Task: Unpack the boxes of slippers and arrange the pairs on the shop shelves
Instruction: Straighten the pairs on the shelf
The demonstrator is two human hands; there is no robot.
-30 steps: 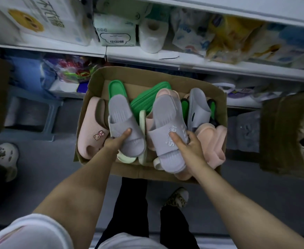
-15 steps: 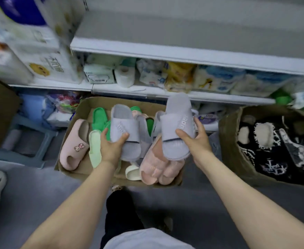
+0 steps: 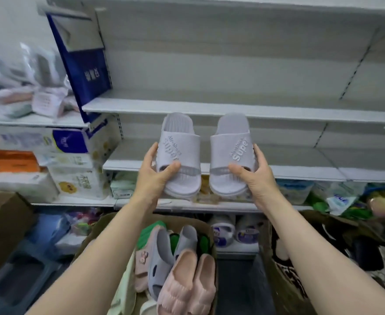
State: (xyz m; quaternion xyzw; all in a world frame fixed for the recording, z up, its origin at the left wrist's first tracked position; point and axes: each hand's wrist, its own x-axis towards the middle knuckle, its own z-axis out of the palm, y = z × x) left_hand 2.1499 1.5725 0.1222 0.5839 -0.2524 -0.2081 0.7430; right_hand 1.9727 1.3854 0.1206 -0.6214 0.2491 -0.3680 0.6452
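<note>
She has a pair up out of the box and is at the carrying-to-shelf step, as far as I can judge; the left hand (image 3: pixel 154 176) grips the left grey slipper (image 3: pixel 179 155) with its thumb laid across the front of the strap and its fingers curled round the outer edge, and the right hand (image 3: pixel 255 178) holds the right grey slipper (image 3: pixel 231 153) the same way, mirrored; both slippers are in the air, side by side with a small gap between them, heels towards her and toes pointing at the bare middle shelf (image 3: pixel 300 155), whose front edge they overlap from where I stand; neither sole looks to be resting on anything yet. Below her arms the open cardboard box (image 3: pixel 100 226) still holds a jumble: a pink ridged pair (image 3: pixel 187 283), a grey-blue slipper (image 3: pixel 158 253), a pale pink one with a small charm (image 3: pixel 141 258), and some green ones (image 3: pixel 151 233) behind; a second box (image 3: pixel 278 269) of dark patterned things sits to the right, too blurred to name. The next move, I'd say, asks her to push both slippers forward over the shelf lip, set them down flat and level, keep the pair together and square to the edge, then let go and return to the box; plenty remains to unpack.
</note>
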